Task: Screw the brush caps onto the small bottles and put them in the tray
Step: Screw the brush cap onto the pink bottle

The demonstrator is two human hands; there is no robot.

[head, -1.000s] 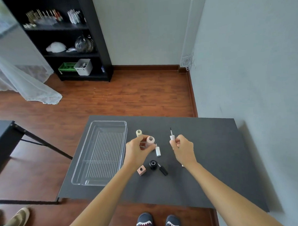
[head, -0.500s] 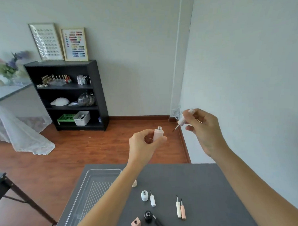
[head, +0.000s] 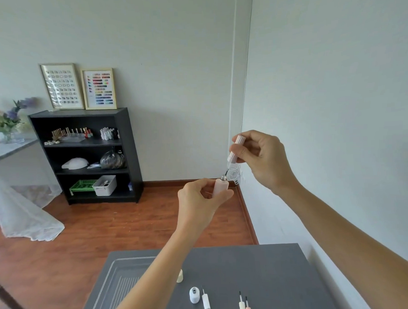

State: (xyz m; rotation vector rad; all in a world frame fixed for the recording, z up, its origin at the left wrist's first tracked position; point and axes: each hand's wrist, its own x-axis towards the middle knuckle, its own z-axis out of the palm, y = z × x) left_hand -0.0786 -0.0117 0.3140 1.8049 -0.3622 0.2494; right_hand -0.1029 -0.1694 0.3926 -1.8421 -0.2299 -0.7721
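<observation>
Three bottles — pink (head: 220,187), white (head: 194,294), cream (head: 179,276) — four brush caps, one raised (head: 235,149), three lying (head: 206,302) (head: 242,307) (head: 248,308), one tray (head: 105,280), two hands (head: 197,200) (head: 264,159).

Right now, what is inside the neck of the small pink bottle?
The dark brush tip of the pink brush cap is entering the small pink bottle's neck. The frosted walls and the left hand hide its contents.

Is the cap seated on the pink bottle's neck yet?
Apart. The head view shows the brush cap in the right hand raised above the pink bottle, with only the brush tip at its mouth.
</observation>
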